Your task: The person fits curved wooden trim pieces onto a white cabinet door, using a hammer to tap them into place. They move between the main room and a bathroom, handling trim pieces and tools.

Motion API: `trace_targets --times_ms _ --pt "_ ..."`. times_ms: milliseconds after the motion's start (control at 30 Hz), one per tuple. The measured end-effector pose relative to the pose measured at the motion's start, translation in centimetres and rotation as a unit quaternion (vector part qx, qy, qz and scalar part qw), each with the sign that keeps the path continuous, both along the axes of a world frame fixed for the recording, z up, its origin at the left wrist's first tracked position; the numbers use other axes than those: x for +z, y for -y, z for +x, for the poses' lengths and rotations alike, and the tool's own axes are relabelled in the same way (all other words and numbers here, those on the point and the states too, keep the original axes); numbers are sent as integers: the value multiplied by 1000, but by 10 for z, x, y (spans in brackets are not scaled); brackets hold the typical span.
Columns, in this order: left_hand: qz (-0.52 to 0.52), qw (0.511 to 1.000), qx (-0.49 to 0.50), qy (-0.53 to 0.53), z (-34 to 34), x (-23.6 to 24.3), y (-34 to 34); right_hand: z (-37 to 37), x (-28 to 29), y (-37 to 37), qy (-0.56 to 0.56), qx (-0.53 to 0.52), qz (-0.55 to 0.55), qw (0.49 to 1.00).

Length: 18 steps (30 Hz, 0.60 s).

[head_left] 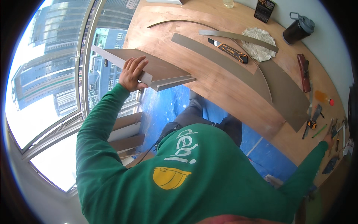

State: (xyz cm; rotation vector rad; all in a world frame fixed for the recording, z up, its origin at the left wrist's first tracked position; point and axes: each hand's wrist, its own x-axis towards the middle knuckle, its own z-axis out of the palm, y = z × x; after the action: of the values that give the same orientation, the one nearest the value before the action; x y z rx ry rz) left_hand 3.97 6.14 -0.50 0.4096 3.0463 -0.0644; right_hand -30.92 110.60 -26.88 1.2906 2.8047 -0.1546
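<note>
My left hand (132, 72) grips the near corner of a flat grey-brown board (162, 69) with pale edges, resting at the left end of the plywood table (209, 89); a narrow strip (175, 84) lies along its lower edge. At the far right, my right hand (328, 140) reaches among small tools, beside a pair of pliers or similar tool (337, 130); its fingers are too small and covered to make out. Nearby are a green pencil (319, 130) and a yellow-black tape measure (312, 124).
Curved strips (220, 58), a utility knife (233, 51), a dark sheet (283, 89), crumpled cloth (261, 35), phone (264, 11), black bottle (296, 31) and orange drink bottle (322, 97) lie on the table. Windows (44, 82) are left, blue floor covering (156, 108) below, with boards (125, 138).
</note>
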Motion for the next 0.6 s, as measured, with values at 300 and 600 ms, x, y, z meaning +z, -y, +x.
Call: trace_targets --times_ms 300,600 --pt "88 994 -34 -58 -26 1 2 263 113 226 -510 -198 -387 742" --pt "224 967 -122 14 -28 7 23 492 263 608 -488 -158 -345 786"
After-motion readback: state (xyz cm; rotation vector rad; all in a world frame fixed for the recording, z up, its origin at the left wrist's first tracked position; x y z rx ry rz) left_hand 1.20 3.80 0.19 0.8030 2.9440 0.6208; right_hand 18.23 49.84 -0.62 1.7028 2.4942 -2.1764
